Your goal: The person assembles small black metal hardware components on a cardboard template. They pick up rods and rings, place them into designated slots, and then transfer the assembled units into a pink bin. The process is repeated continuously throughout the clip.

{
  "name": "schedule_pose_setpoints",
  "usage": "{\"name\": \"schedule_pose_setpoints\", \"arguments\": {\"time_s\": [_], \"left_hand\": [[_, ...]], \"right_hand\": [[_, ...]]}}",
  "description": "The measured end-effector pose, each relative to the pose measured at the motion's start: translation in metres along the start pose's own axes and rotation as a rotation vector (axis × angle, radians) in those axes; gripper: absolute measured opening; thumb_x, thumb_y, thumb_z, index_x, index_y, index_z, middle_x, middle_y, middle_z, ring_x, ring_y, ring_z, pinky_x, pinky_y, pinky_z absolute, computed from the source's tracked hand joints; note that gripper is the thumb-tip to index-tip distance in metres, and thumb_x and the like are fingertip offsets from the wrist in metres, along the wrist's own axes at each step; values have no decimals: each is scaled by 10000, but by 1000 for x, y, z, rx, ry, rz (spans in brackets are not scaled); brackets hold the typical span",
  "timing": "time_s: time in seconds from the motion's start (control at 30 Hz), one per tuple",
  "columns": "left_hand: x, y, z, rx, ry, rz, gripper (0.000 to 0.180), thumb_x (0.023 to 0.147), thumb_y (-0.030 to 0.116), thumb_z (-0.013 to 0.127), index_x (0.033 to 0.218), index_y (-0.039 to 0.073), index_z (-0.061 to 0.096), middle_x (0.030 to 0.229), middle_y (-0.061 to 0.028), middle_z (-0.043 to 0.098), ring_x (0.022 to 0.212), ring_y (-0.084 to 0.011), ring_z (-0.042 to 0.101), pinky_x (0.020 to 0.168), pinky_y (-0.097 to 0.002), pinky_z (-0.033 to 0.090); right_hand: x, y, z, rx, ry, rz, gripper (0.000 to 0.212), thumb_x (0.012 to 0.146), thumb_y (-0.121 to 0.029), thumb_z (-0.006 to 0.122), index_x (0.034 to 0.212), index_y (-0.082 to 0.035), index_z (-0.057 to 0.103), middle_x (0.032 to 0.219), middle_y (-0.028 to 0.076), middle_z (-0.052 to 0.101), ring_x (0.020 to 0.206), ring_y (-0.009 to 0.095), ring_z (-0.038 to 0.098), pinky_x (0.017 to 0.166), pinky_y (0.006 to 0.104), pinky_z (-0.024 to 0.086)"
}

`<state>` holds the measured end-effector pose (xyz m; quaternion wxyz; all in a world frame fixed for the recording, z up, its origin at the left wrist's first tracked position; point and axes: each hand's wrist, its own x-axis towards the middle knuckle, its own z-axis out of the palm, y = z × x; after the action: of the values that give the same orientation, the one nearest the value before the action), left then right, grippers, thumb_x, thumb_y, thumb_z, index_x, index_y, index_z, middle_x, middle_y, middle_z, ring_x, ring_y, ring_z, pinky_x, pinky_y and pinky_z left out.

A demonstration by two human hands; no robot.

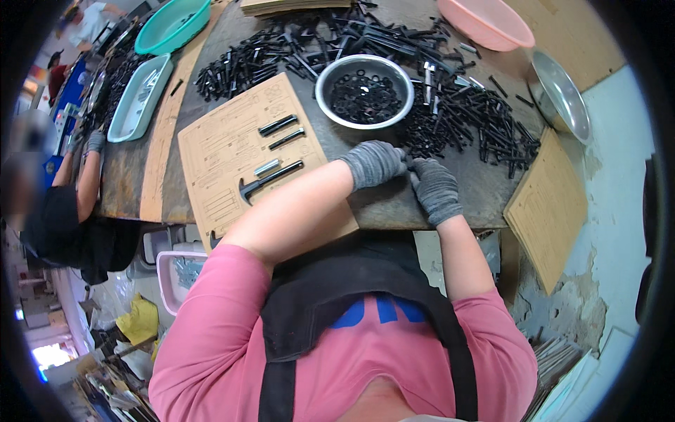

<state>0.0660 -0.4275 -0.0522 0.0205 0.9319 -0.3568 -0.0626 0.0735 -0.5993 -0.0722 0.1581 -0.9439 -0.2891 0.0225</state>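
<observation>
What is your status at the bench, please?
Left hand and right hand close together, gloved; grip unclear. Black bolt-like parts piled beyond, beside steel bowl of rings. Left forearm crosses over cardboard sheet.

1. Left hand (376, 165) and right hand (434, 188): grey gloves, fingertips almost meeting just below the steel bowl (365, 126). Grip contents hidden.
2. Bowl holds black rings (362, 100).
3. Left forearm crosses over the printed brown sheet (246, 112). On it: two black rods (287, 138), silver cylinder (267, 168), black T-shaped part (278, 178).
4. Loose black bolts (485, 126) heaped around the bowl.
5. Far edge: pink basin (492, 29) right, green basin (169, 32) left.
6. Co-worker's gloved hand (96, 142) far left, beside pale teal tray (125, 131).
</observation>
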Motion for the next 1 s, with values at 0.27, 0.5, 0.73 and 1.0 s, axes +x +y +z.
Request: {"name": "schedule_pose_setpoints", "arguments": {"time_s": [0.27,0.5,0.73,1.0], "left_hand": [[-68,-18,-13,-160,263,-223,180,765,121,542,928,99,613,845,-124,570,780,-268,599,666,-356,494],[-217,-104,-20,-93,236,-614,231,732,78,591,962,100,604,903,-87,577,801,-268,580,717,-338,484],[-262,-116,4,-58,267,-571,327,677,6,600,992,96,601,919,-90,585,836,-265,584,735,-323,484],[-267,-101,19,-458,629,-1024,271,789,34,555,1057,55,584,969,-135,600,870,-247,580,804,-319,455]], "right_hand": [[1,3,-6,120,119,-189,180,763,-159,567,926,-88,596,901,130,568,813,305,555,725,398,453],[38,-52,-19,487,-65,-431,194,701,-82,649,890,-55,616,845,87,586,826,245,559,752,330,448],[108,-157,4,395,-110,-670,131,738,-134,627,855,-80,647,816,95,609,826,239,574,747,332,458],[158,-251,48,-181,-159,-727,165,762,-139,566,905,-105,641,947,98,602,889,272,590,760,361,486]]}}
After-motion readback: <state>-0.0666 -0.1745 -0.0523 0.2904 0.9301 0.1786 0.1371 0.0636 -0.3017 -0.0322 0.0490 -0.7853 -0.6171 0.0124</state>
